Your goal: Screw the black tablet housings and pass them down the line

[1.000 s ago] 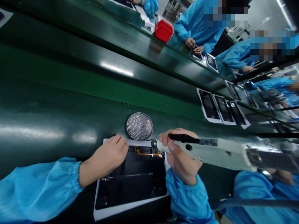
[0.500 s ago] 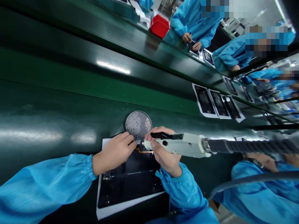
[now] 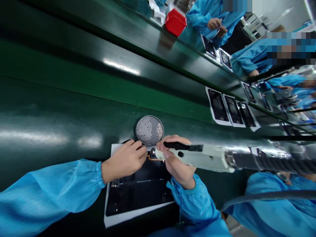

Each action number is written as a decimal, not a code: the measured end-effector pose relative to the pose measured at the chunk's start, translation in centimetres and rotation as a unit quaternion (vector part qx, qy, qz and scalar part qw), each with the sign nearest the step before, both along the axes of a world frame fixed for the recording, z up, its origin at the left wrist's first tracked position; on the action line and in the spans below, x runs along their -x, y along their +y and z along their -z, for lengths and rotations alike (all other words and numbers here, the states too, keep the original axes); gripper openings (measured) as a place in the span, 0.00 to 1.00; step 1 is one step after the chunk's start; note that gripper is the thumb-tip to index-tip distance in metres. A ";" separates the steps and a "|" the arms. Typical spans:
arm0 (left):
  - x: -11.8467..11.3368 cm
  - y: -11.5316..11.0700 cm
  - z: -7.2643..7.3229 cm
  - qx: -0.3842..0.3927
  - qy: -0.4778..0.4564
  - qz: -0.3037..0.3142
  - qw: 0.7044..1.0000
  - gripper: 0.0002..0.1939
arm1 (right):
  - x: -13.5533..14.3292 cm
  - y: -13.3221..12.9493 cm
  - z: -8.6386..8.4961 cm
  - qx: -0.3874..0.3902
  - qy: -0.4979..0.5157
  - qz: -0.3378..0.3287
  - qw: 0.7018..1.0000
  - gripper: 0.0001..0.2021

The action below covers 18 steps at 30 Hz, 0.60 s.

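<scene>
My right hand (image 3: 179, 161) is closed around a white electric screwdriver (image 3: 209, 156) with a black lever, its tip pointing left over the top part of a black tablet-like device (image 3: 140, 192). The device lies on a white sheet (image 3: 128, 218) and shows an orange flex cable (image 3: 154, 159) near the tool's tip. At the device's upper edge, my left hand (image 3: 127, 160) is closed with its fingertips close to the screwdriver's nose; what they pinch is hidden. Just beyond both hands sits a round metal dish (image 3: 149, 130) with a perforated face.
Several black devices on white sheets (image 3: 217, 104) lie to the right on the green bench (image 3: 61, 108). A red bin (image 3: 175, 22) stands at the far side, near co-workers in blue smocks (image 3: 207, 18). A grey cable (image 3: 266, 196) crosses at lower right, before another person's sleeve.
The whole view has shifted slightly, with hands, screwdriver and dish a little further right. Both hands keep their grip near the device's top edge. A co-worker opposite has raised their hands off a device.
</scene>
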<state>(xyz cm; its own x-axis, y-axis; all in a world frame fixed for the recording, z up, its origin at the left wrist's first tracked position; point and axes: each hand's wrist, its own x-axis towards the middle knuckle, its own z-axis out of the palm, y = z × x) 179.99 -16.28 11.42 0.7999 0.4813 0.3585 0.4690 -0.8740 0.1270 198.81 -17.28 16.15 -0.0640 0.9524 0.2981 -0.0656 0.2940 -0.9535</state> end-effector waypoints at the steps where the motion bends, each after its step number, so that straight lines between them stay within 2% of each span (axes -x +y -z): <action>1: 0.0 -0.1 -0.2 -0.002 0.012 0.006 1.000 0.10 | 0.0 0.0 0.0 -0.001 -0.001 -0.003 1.000 0.13; 5: 0.1 -0.5 -1.1 0.000 0.064 0.012 0.998 0.10 | -0.1 -0.1 0.2 -0.003 -0.010 -0.001 1.000 0.13; 9: 0.2 -1.0 -1.4 0.011 0.088 0.000 0.996 0.10 | -0.3 -0.2 0.2 0.005 -0.039 0.008 0.999 0.12; 18: 0.2 -1.3 -1.5 -0.001 0.072 -0.015 0.997 0.14 | -0.4 -0.3 0.2 0.010 -0.053 0.000 0.999 0.13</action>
